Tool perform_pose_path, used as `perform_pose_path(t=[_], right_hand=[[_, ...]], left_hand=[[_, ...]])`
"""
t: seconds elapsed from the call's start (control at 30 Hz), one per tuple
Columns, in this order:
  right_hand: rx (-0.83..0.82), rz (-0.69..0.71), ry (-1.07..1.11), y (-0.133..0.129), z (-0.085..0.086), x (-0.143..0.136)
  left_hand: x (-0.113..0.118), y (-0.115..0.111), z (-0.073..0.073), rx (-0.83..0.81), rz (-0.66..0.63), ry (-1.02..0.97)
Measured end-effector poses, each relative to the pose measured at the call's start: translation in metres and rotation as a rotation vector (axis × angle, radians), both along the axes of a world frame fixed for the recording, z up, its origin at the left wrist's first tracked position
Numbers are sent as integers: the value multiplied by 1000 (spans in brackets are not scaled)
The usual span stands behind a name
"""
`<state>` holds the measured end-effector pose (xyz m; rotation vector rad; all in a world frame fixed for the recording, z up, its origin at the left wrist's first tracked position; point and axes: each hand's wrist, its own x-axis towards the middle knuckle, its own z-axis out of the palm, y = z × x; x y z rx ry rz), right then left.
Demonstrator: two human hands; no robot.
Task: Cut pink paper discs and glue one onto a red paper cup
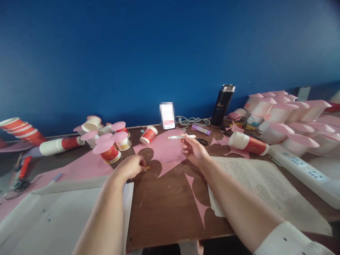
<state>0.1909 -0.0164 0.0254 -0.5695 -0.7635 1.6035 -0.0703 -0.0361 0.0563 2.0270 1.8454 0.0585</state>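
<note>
My right hand (195, 150) is closed around a slim white marker pen (177, 137) with an orange end. The pen lies nearly level, its bare tip pointing left, above a cut sheet of pink paper (166, 150). Low over the brown table, my left hand (134, 166) has its fingers curled, with a small orange pen cap (147, 168) at the fingertips. Behind the pink sheet's left part, a red and white paper cup (149, 135) lies tipped over. Pink paper scraps (198, 198) lie between my forearms.
Paper cups topped with pink discs (106, 147) stand left; many more (284, 117) crowd the right. A black thermos (223, 104), a purple glue stick (201, 129) and a phone (167, 115) are at the back. A power strip (305, 173) lies right, beside printed papers (255, 187).
</note>
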Motion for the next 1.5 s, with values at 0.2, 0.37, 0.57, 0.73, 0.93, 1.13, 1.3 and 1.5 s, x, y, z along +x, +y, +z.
perform_pose_path(t=[0.2,0.37,0.57,0.73,0.93,1.13,1.3,1.5], right_hand=[[130,-60,-372,-3,-4,-7],[172,-74,-542,-7,-4,-9],[214,-80,-642,-8,-6,-11],[237,-71,-661,-10,-6,-15],[253,-55,-690,-14,-4,-18],[214,-91,-711,-13,-4,-18],[170,-72,-617,-9,-7,-20],[104,-51,-608,-8,-10,-24]], left_hand=[[8,3,-4,217,-100,-352],[15,6,-9,231,-152,-591],[14,10,-12,306,-186,-566],[15,11,-14,323,-233,-562],[20,8,-14,325,-246,-544],[26,3,-12,302,-197,-513],[30,2,-12,351,-244,-470],[33,3,-17,443,-230,-457]])
